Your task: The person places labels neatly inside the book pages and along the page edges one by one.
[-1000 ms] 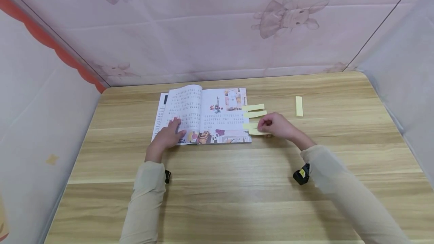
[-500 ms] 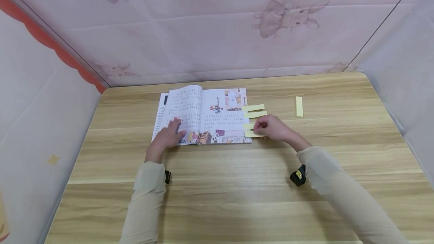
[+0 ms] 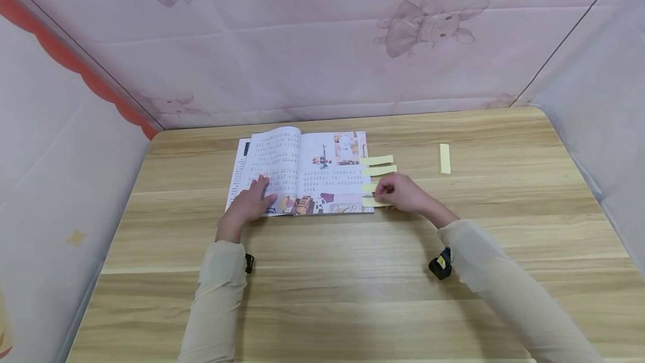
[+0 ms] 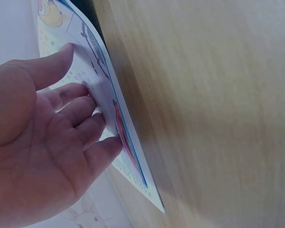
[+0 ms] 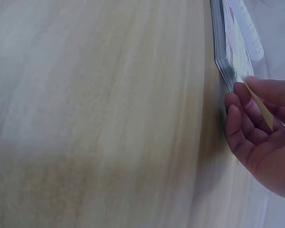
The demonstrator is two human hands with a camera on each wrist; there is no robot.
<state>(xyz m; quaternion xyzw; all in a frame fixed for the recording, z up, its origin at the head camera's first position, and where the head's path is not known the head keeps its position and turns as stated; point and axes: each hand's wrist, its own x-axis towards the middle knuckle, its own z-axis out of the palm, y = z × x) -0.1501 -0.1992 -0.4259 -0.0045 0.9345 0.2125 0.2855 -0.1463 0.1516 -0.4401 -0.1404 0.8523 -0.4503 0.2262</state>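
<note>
An open picture book (image 3: 332,181) lies on the wooden table, with printed text and coloured drawings on its pages. My left hand (image 3: 248,201) rests on the lower part of the left page, fingers spread and slightly bent, as the left wrist view also shows. At the book's right edge, my right hand (image 3: 405,192) pinches a yellow sticky note (image 5: 262,107) between thumb and forefinger. That strip's left end lies over the page's lower right margin. Above it, several more yellow strips (image 3: 379,170) stick out from the same edge.
A small pad of yellow sticky notes (image 3: 444,158) lies on the table (image 3: 322,284) to the right of the book. Behind the table hangs a pink wall covering (image 3: 312,60) printed with rabbits.
My right hand has moved slightly left and down, bringing the pinched sticky note further onto the book's right page. The left hand and the book have stayed in place.
</note>
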